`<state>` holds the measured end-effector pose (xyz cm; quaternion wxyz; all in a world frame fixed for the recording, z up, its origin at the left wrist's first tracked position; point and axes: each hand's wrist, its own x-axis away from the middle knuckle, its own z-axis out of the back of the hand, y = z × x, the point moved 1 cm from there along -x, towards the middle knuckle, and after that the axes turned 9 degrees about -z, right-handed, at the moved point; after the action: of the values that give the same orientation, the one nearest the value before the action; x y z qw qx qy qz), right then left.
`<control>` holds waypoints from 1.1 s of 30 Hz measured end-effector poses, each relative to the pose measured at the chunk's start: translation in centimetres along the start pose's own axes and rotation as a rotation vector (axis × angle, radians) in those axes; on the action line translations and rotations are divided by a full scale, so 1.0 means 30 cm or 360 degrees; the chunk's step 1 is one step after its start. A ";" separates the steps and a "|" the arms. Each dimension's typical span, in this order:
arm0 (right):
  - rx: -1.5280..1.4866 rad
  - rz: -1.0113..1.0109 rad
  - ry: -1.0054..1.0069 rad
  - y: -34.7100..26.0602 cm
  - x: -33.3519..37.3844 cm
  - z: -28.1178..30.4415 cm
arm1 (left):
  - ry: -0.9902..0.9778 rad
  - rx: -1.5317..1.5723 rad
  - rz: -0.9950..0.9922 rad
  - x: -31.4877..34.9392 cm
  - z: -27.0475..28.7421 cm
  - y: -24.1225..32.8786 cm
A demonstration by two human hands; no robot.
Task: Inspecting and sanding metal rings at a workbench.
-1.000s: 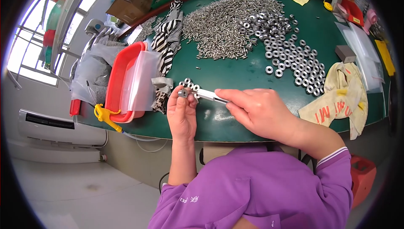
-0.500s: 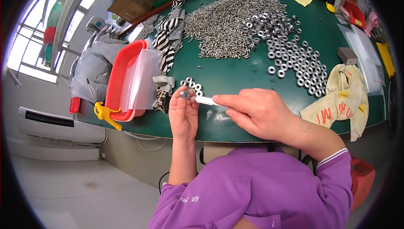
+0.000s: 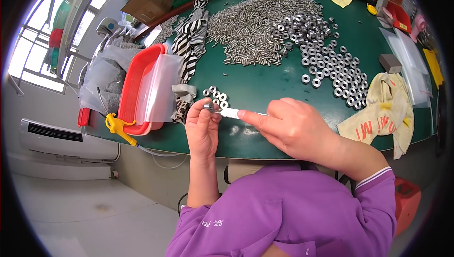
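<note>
My left hand (image 3: 201,134) is closed, pinching a short metal ring (image 3: 207,106) between thumb and fingertips, just above the near edge of the green table. A slim tool with a white handle (image 3: 231,113) is gripped in my right hand (image 3: 302,129), its index finger stretched along the handle. The tool's thin tip points left and meets the ring's side or bore; which of these, I cannot tell. Right behind my left hand lies a small cluster of metal rings (image 3: 222,97).
A large pile of small metal pins (image 3: 250,30) covers the table's far middle. Many rings (image 3: 335,70) lie to its right, beside a stained cloth glove (image 3: 383,110). On the left are a red basket (image 3: 137,77), striped cloth (image 3: 187,44) and a yellow air gun (image 3: 116,124).
My left hand has shifted slightly left with the ring. The white handle has turned a little in my right hand, and more of its rear end shows beyond the index finger.
</note>
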<state>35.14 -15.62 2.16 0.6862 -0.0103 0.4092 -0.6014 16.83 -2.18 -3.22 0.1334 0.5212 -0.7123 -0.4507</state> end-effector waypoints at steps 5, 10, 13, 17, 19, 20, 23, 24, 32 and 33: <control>0.0051 0.0013 0.0005 -0.004 0.000 -0.003 | 0.0004 -0.0050 0.0026 0.002 0.004 0.013; 0.0155 0.0050 0.0028 -0.002 0.000 -0.004 | 0.0016 -0.0090 0.0079 -0.003 0.011 0.021; 0.0249 0.0046 -0.0082 -0.005 0.003 0.005 | -0.0017 -0.0105 0.0112 -0.007 0.006 0.029; 0.0298 0.0068 -0.0082 -0.005 -0.003 0.009 | -0.0023 -0.0159 0.0152 -0.011 0.003 0.035; 0.0305 0.0060 -0.0072 -0.003 -0.005 0.010 | -0.0032 -0.0159 0.0166 -0.012 0.008 0.038; 0.0304 0.0062 -0.0073 -0.002 -0.007 0.011 | -0.0053 -0.0182 0.0179 -0.013 0.011 0.039; 0.0309 0.0094 -0.0054 0.000 -0.011 0.013 | -0.0086 -0.0179 0.0206 -0.016 0.019 0.042; 0.0252 0.0092 -0.0059 0.001 -0.012 0.009 | -0.0097 -0.0154 0.0222 -0.016 0.020 0.043; -0.0164 -0.0012 -0.0033 0.017 0.000 -0.018 | -0.0024 -0.0139 0.0183 -0.011 0.007 0.036; -0.0285 -0.0101 -0.0058 0.018 0.000 -0.017 | -0.0009 -0.0157 0.0170 -0.010 0.005 0.035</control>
<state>35.30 -15.23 1.55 0.6705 -0.0955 0.4482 -0.5835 16.22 -1.79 -2.40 0.1808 0.4739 -0.7164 -0.4791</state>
